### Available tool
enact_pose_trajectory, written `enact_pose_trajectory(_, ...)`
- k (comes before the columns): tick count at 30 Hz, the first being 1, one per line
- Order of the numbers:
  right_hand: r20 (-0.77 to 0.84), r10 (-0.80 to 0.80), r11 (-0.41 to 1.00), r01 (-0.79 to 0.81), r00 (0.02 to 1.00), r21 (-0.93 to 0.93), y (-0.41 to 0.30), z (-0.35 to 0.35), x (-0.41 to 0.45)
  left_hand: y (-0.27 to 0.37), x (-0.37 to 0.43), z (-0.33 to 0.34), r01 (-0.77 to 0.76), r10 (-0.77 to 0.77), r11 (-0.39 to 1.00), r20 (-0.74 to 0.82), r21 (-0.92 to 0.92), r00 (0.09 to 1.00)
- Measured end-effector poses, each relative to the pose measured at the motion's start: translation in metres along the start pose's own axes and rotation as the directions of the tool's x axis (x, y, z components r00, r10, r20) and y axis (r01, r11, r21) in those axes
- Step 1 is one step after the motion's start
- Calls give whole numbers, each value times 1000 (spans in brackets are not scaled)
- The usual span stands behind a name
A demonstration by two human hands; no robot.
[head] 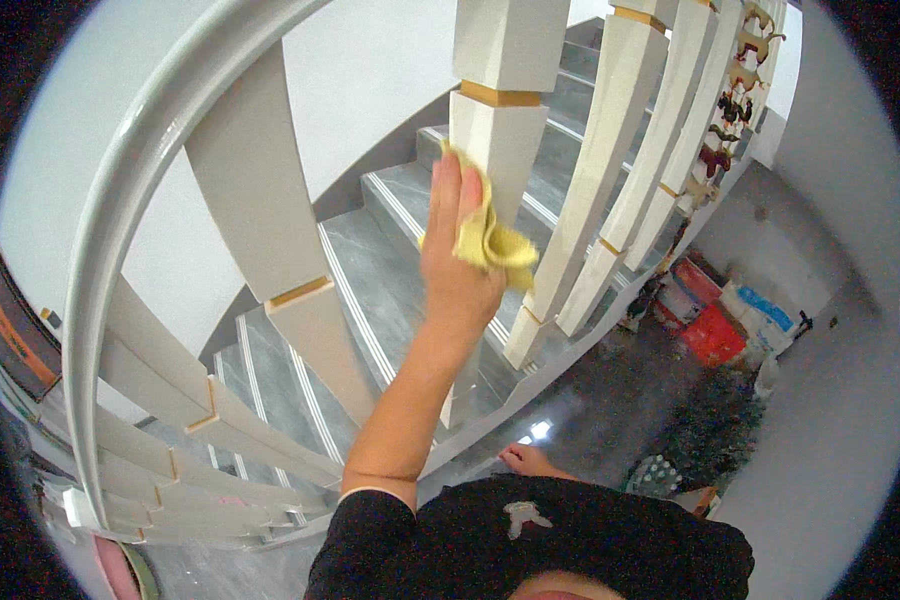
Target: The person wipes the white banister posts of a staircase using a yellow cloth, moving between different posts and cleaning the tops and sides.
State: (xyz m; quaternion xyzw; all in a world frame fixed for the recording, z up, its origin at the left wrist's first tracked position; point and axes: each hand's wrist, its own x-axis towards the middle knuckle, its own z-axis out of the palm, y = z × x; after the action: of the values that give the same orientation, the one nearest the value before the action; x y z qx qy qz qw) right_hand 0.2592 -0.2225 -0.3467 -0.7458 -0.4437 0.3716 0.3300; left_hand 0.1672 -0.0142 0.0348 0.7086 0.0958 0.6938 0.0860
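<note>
My left hand is stretched out with a yellow cloth under its fingers and palm. The cloth lies against a white square-sided baluster, below its gold-coloured band, and a loose fold of it hangs to the right of the hand. Low in the view, close to my black shirt, my right hand is small and partly hidden, with its fingers curled near the edge of the stairs; whether it holds anything cannot be made out.
A curved, glossy handrail sweeps down the left side above more balusters. Grey stair treads with white strips lie behind them. Small animal figures line the upper right. Below right, a red container and dark foliage stand on the lower floor.
</note>
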Motion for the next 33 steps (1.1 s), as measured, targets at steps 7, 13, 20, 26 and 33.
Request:
enact_pose_trajectory(7,129,-67,991,81,989,-103,-18,-1,0,9,22,-2,-45,45,999,-15,-1,999)
enact_pose_trajectory(13,135,-230,969,241,964,-63,-15,-4,16,24,64,12,-181,191,964,-33,195,981)
enact_pose_trajectory(20,131,-95,995,96,987,4,41,-25,48,-29,-102,11,-208,116,834,206,511,972)
enact_pose_trajectory(26,150,-213,973,195,965,126,52,-84,46,16,-18,20,-232,127,642,197,731,972)
enact_pose_trajectory(33,241,-160,985,139,957,101,108,-123,54,50,76,23,-479,320,245,396,843,861)
